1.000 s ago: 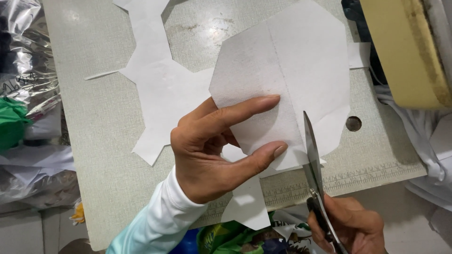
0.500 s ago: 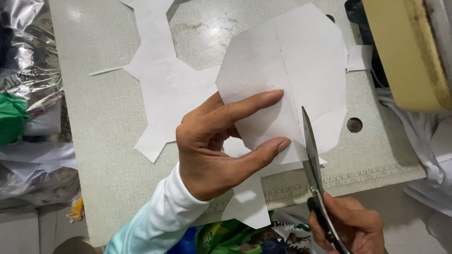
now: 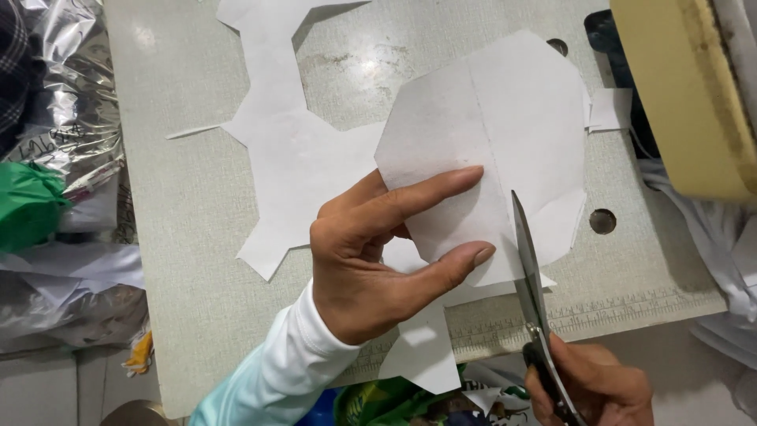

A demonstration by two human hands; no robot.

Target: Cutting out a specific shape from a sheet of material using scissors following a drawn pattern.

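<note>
Between my left hand's [image 3: 371, 260] fingers [image 3: 430, 188], index above and thumb below, I pinch a white paper piece [image 3: 489, 150] over the grey tabletop [image 3: 197, 221]. Just right of them, my right hand [image 3: 591, 390] grips the scissors [image 3: 532, 276], fingers wrapped around the handles, blades at the paper's lower edge.
</note>
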